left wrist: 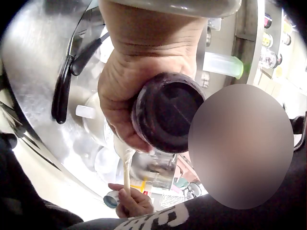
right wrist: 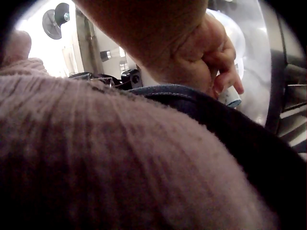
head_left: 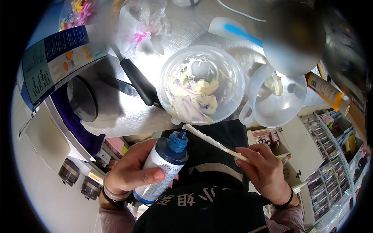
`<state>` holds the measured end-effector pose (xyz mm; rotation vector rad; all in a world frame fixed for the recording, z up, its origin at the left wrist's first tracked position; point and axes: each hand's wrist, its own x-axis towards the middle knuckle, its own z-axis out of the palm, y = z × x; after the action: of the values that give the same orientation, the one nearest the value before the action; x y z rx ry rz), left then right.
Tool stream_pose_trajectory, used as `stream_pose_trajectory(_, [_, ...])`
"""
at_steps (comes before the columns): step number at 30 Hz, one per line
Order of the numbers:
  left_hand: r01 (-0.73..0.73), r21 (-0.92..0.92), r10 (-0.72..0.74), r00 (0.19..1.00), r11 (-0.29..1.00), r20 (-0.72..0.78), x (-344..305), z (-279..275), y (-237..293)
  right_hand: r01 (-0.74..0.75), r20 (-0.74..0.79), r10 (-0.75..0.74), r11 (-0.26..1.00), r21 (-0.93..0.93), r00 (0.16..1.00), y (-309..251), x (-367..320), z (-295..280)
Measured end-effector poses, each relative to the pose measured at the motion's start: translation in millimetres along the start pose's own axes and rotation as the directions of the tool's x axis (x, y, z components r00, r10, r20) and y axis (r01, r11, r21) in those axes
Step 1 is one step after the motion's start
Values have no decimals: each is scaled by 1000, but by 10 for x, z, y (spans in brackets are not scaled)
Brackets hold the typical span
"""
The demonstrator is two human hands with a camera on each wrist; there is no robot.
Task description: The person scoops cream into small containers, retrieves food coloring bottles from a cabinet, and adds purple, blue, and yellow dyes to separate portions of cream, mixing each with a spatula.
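Note:
My left hand [head_left: 132,171] grips a white-labelled bottle of blue colouring [head_left: 165,173], its uncapped blue nozzle pointing up beside the stick's tip. The left wrist view looks onto the bottle's dark base [left wrist: 170,112]. My right hand [head_left: 268,171] pinches a thin stick [head_left: 211,143], its far length coated in white cream. A small pale cap with a blue end [right wrist: 233,102] shows under the right hand's fingers. Beyond both hands stands a translucent bowl [head_left: 231,87] holding pale cream [head_left: 190,103] streaked with purple.
Right of the bowl sits a clear measuring jug [head_left: 279,106]. Behind lies a spatula [head_left: 233,30] with a blue handle. A black-handled knife [head_left: 140,83] rests left of the bowl, near a printed carton [head_left: 58,62]. The steel table's front edge runs just beyond my hands.

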<state>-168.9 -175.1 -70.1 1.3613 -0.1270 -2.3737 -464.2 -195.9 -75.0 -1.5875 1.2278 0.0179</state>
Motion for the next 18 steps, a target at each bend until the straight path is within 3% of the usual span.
stream_pose_trajectory(18, [-7, 50, 10, 998, 999, -56, 20, 39, -65, 21, -11, -22, 998, -66, 1000, 4, -42, 2])
